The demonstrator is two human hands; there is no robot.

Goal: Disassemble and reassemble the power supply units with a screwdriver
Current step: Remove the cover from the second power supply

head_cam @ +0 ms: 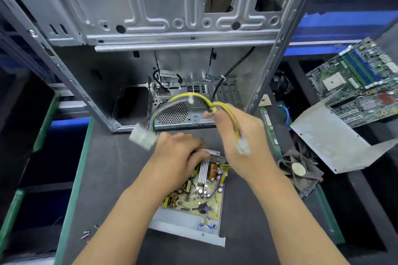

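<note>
Head view. Opened power supply unit (193,198) lay on the dark mat, lid off, circuit board exposed; taken as landmark for all that follows.

Left hand (178,153) rested on the far end of the unit, fingers curled over its metal edge (210,151) and gripping it, steadying the tray.

Right hand (239,135) hovered just above the far right corner of the unit, thumb and fingers pinched round the yellow-and-black cable bundle (183,98). Large white connector (142,137) swung beyond the unit's far left corner, blurred with motion. Small white connector (243,146) dangled below the right hand.

Beyond the unit stood the empty computer case (172,28). To the right of the unit lay a loose fan (301,170), further right the removed metal cover (331,142), and beyond that a motherboard (361,79). Near the unit's near left corner, loose screws (86,233) lay on the mat.

No screwdriver seen anywhere.

Risks, judged: a hard pull on the bundle could strain the soldered wire roots or lift the board; the swinging connector could strike components; could not tell whether capacitors held charge, so bare fingers near the board risked shock; screws could roll off and go missing.
</note>
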